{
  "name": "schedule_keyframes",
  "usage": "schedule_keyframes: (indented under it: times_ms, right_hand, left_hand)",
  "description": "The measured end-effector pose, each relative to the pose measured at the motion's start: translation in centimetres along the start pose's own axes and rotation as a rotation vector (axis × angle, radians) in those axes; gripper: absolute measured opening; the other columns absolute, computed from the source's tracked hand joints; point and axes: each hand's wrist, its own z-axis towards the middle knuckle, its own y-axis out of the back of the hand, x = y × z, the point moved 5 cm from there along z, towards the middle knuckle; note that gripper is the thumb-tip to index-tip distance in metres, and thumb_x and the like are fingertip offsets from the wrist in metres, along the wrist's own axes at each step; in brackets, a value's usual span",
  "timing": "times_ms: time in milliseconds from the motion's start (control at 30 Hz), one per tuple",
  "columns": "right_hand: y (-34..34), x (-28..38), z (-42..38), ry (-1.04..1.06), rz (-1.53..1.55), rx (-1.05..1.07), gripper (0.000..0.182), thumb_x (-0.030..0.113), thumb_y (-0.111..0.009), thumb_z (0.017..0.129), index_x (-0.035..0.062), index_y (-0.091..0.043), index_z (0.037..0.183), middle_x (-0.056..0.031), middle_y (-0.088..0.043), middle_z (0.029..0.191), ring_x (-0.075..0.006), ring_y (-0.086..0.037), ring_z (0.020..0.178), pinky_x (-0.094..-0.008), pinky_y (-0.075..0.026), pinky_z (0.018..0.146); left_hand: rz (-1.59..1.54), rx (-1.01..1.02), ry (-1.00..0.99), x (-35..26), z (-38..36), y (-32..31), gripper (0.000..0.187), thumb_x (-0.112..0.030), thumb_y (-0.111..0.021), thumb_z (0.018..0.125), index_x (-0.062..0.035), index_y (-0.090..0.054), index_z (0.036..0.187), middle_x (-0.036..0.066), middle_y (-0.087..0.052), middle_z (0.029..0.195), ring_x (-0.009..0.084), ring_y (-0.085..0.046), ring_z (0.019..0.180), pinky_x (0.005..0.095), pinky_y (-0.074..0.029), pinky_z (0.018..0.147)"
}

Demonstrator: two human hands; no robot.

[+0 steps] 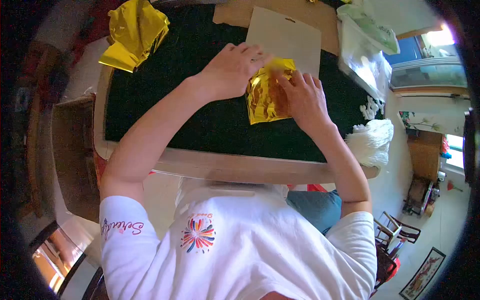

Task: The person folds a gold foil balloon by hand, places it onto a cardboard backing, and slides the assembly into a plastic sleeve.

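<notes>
Dark cloth (200,127) covers the surface (240,166); gold foil (260,107) lies on it between left hand (232,69) and right hand (307,100), both bent over its edges. Fingertips blurred; I cannot tell whether either pinches.

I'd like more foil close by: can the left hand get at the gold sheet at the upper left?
Probably yes: only dark table surface shows between the left hand and the gold sheet, with nothing lying in the way. It may first have to leave the foil piece.

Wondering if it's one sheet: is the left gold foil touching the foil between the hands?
Apart: the head view shows dark cloth between the left foil and the central foil.
</notes>
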Motion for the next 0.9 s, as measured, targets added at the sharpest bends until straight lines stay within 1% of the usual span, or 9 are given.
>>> schedule_keyframes:
  times_ms: [167,233,267,333,467,500,567,667,900]
  right_hand:
    - [0.2,-0.2,-0.1,-0.017,-0.003,0.034,0.052,0.013,-0.066,0.080,0.0167,-0.055,0.130,-0.0098,-0.056,0.109,-0.0268,-0.056,0.104,-0.0398,-0.043,0.095]
    - [1.0,-0.7,-0.5,-0.029,0.150,0.003,0.051,0.008,-0.064,0.080,0.0151,-0.054,0.130,-0.0104,-0.058,0.109,-0.0269,-0.057,0.104,-0.0400,-0.043,0.095]
    - [1.3,-0.9,-0.8,-0.027,0.150,0.003,0.051,0.008,-0.064,0.080,0.0151,-0.054,0.130,-0.0104,-0.058,0.109,-0.0269,-0.057,0.104,-0.0400,-0.043,0.095]
    - [2.8,-1.7,-1.6,-0.013,0.226,-0.161,0.048,0.001,-0.062,0.080,0.0121,-0.057,0.126,-0.0103,-0.060,0.108,-0.0275,-0.059,0.101,-0.0403,-0.045,0.092]
    - [2.1,-4.0,-3.2,-0.046,0.292,-0.205,0.041,-0.006,-0.058,0.081,0.0079,-0.061,0.120,-0.0114,-0.062,0.104,-0.0289,-0.060,0.095,-0.0389,-0.049,0.084]
    - [1.7,-4.3,-3.7,-0.047,0.291,-0.205,0.041,-0.006,-0.058,0.081,0.0079,-0.061,0.120,-0.0114,-0.062,0.104,-0.0289,-0.060,0.095,-0.0389,-0.049,0.084]
    - [0.4,-5.1,-4.5,-0.160,0.517,-0.055,0.044,-0.009,-0.055,0.081,0.0086,-0.060,0.122,-0.0120,-0.061,0.105,-0.0288,-0.060,0.097,-0.0381,-0.050,0.084]
    - [0.3,-4.7,-5.1,-0.078,0.525,-0.098,0.051,-0.011,-0.055,0.079,0.0099,-0.059,0.125,-0.0122,-0.059,0.110,-0.0298,-0.060,0.101,-0.0373,-0.051,0.086]
    - [-0.4,-5.0,-5.5,-0.015,0.387,-0.152,0.059,-0.012,-0.056,0.074,0.0118,-0.058,0.128,-0.0131,-0.057,0.122,-0.0317,-0.057,0.109,-0.0385,-0.050,0.092]
  left_hand:
    - [0.170,0.009,-0.149,-0.9,0.4,-0.4,0.041,-0.015,-0.059,0.089,-0.0099,-0.056,0.129,0.010,-0.053,0.128,0.0243,-0.051,0.121,0.0403,-0.041,0.100]
    - [0.219,0.000,-0.175,-1.1,0.2,-0.5,0.035,-0.015,-0.059,0.089,-0.0077,-0.059,0.123,0.008,-0.056,0.122,0.0223,-0.052,0.118,0.0388,-0.042,0.098]
    - [0.219,0.000,-0.173,-1.0,0.2,-0.8,0.035,-0.015,-0.059,0.089,-0.0077,-0.059,0.123,0.008,-0.056,0.122,0.0223,-0.052,0.118,0.0388,-0.042,0.098]
    - [0.181,0.006,-0.180,-1.0,0.1,-1.2,0.047,-0.012,-0.064,0.080,-0.0066,-0.055,0.126,0.009,-0.055,0.123,0.0255,-0.050,0.120,0.0400,-0.041,0.098]
    - [0.191,0.000,-0.186,-1.1,0.1,-1.1,0.046,-0.012,-0.063,0.081,-0.0065,-0.055,0.126,0.009,-0.055,0.122,0.0254,-0.052,0.118,0.0396,-0.042,0.097]
    - [0.184,0.012,-0.183,-1.2,0.1,-0.9,0.045,-0.012,-0.062,0.082,-0.0064,-0.055,0.126,0.009,-0.055,0.122,0.0255,-0.052,0.117,0.0393,-0.042,0.097]
    - [0.175,0.022,-0.181,-1.2,0.0,-0.9,0.044,-0.012,-0.061,0.083,-0.0063,-0.054,0.126,0.009,-0.056,0.122,0.0255,-0.052,0.117,0.0391,-0.042,0.096]
    - [0.117,-0.003,-0.177,-1.0,0.0,-1.3,0.044,-0.012,-0.060,0.083,-0.0055,-0.054,0.126,0.010,-0.055,0.124,0.0261,-0.052,0.117,0.0396,-0.043,0.097]
    - [0.106,-0.054,-0.181,-1.1,0.1,-1.2,0.047,-0.012,-0.057,0.086,-0.0169,-0.052,0.132,0.011,-0.054,0.125,0.0281,-0.053,0.117,0.0420,-0.045,0.096]
